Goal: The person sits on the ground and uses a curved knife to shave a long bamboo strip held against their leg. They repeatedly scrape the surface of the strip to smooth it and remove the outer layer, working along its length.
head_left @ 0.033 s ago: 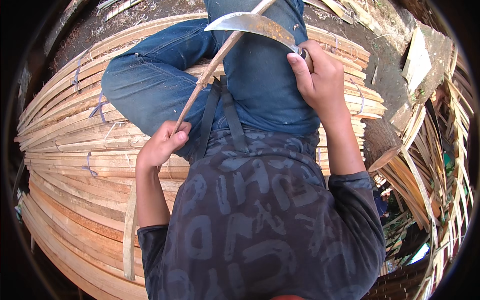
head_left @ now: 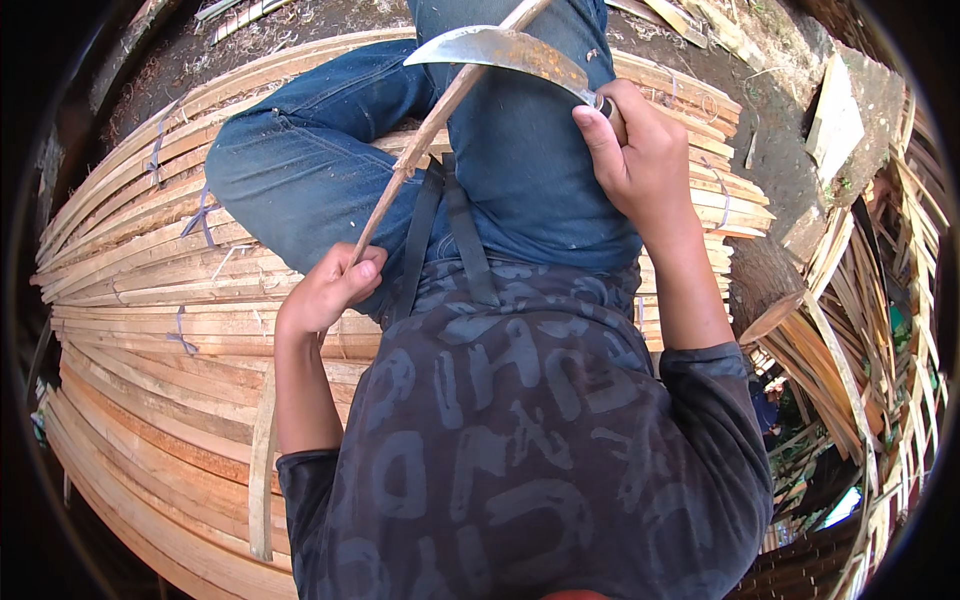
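Observation:
My left hand point(head_left: 335, 287) is closed round the lower end of a thin wooden stick point(head_left: 428, 132). The stick slants up and to the right over my thighs, with a rough knot partway along it. In my closed right hand point(head_left: 648, 155) is the handle of a curved knife point(head_left: 535, 56). Its sickle-shaped blade, bright toward the tip and rust-stained near the handle, points left and crosses over the upper part of the stick. Whether the edge touches the wood I cannot tell. The stick's far end runs out at the top of the picture.
I sit with my left leg bent, in blue jeans point(head_left: 300, 170), on bundles of long wooden slats point(head_left: 150, 345) tied with purple string point(head_left: 200, 215). A loose slat point(head_left: 262, 470) lies across them by my left elbow. At right are a log point(head_left: 770, 300) and woven bamboo strips point(head_left: 910, 380).

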The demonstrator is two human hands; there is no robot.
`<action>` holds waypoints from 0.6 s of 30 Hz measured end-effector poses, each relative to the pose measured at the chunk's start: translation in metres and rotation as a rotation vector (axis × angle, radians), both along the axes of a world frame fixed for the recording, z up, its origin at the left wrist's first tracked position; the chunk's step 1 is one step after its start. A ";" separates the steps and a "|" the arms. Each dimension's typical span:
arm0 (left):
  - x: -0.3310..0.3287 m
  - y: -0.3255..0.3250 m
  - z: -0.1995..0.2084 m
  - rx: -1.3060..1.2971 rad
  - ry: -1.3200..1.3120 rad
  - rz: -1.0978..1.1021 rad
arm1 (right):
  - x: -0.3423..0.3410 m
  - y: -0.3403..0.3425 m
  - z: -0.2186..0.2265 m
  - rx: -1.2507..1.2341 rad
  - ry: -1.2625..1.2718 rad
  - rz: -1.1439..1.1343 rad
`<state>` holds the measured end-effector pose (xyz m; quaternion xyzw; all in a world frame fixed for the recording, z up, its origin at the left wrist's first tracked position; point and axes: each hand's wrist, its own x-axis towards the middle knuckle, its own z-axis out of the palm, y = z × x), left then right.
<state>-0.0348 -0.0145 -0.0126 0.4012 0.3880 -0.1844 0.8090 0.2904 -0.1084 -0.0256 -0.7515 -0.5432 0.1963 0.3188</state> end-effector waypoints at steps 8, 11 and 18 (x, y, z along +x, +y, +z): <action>-0.001 -0.003 -0.007 -0.375 -0.127 0.064 | 0.005 0.013 0.006 -0.062 -0.290 0.060; 0.000 -0.006 -0.006 -0.397 -0.100 0.079 | 0.014 0.017 0.008 -0.068 -0.405 0.089; 0.001 -0.008 -0.003 -0.354 -0.103 0.096 | 0.037 0.024 0.019 -0.097 -0.639 0.180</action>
